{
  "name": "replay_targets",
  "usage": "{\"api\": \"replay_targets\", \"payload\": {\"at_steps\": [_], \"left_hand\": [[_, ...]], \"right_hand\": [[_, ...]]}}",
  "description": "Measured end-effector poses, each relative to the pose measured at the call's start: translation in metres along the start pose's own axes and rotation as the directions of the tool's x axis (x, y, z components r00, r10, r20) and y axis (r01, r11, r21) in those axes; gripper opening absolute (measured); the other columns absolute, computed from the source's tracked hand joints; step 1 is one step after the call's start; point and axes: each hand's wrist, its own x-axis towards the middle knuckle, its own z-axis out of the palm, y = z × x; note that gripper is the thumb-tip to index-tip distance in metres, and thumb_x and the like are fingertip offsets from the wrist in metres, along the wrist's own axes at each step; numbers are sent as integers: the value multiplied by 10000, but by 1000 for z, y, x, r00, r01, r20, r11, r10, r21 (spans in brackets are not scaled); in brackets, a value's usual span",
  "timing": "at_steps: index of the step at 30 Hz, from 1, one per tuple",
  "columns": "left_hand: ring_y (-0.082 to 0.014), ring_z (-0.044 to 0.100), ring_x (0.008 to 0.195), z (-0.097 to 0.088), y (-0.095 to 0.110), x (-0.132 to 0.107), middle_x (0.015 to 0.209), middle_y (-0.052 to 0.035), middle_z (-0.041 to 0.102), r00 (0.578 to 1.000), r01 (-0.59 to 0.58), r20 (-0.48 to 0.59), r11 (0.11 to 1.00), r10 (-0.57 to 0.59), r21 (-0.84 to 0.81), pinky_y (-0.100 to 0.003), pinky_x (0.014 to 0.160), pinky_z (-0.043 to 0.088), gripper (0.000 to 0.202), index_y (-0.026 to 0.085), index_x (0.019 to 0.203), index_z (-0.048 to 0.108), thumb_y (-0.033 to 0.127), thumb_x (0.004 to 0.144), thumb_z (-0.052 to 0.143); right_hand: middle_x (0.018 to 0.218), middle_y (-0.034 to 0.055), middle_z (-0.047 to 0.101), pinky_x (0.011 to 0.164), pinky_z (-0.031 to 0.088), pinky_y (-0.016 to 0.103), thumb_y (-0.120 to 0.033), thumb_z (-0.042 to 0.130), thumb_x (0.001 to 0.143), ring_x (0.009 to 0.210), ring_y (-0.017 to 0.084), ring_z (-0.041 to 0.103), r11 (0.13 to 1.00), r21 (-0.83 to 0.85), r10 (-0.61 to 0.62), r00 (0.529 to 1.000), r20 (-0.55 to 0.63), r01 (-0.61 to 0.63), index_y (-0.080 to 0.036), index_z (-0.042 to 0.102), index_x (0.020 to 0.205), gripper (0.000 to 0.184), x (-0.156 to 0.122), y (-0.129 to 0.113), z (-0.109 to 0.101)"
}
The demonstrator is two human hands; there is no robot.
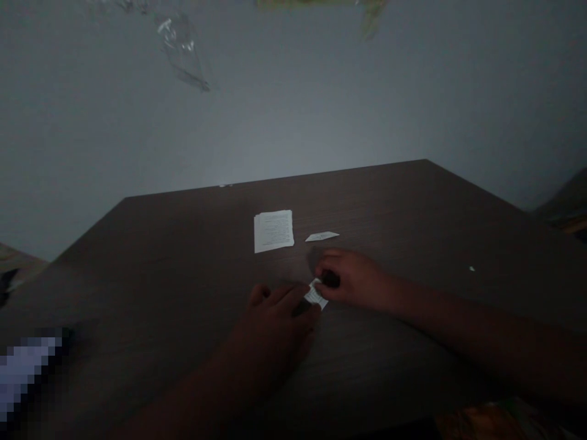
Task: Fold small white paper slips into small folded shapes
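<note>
Between my two hands is a small piece of printed paper point(316, 294), partly covered by fingers. My left hand point(282, 318) grips its left side, with the thumb at the lower edge and fingers along the upper left. From the right, my right hand point(351, 278) pinches the paper's upper right part. Just beyond my right hand lies a folded strip of printed paper point(322, 236) with slanted ends. A stack of square printed sheets point(274, 231) rests farther back and to the left. The dim light hides exact finger contact.
The dark wooden table point(183, 244) meets a pale wall point(293, 110) at its back edge. A tiny white scrap point(472, 268) lies at the right. A pixelated bright object point(27, 373) stands at the lower left. Clear tape point(181, 49) clings to the wall.
</note>
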Motion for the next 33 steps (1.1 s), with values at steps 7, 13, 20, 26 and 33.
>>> {"api": "replay_targets", "payload": {"at_steps": [7,13,20,26,33], "left_hand": [[-465,774,1452,-6,9,3,1682,-172,801,999,-20,47,1000,19,17,-679,1147,608,450,306,1555,830,322,1105,843],[-449,771,1461,-11,10,3,1678,-152,805,997,-11,74,1000,11,0,-670,1175,600,406,324,1489,852,335,1084,861],[-443,759,1494,-17,11,3,1691,-147,789,996,0,94,999,5,-46,-684,1204,590,392,320,1519,830,324,1128,796],[-429,758,1501,-28,14,4,1702,-161,782,993,2,116,998,5,-58,-661,1217,577,400,283,1492,821,224,1098,784],[-438,744,1517,-22,13,6,1693,-166,783,992,13,125,998,-6,-54,-653,1240,568,452,286,1471,834,212,1025,842]], "right_hand": [[1141,80,795,874,528,359,-283,968,1014,1006,250,722,999,-34,6,999,47,-5,-201,843,1114,180,-9,-10,-2],[1148,86,800,871,525,363,-258,959,1010,1005,257,736,1000,-15,15,999,44,-14,-200,853,1112,158,-11,-12,0],[1015,39,767,841,506,337,-158,902,1045,916,209,718,994,106,-2,999,47,-3,-208,848,1004,84,-4,0,-3],[997,33,769,816,497,332,-134,918,1015,888,201,711,993,115,-5,1000,27,2,-218,867,978,105,-2,3,0],[926,19,773,835,488,331,-112,940,978,878,203,722,994,107,18,999,26,-21,-210,863,950,127,3,5,0]]}}
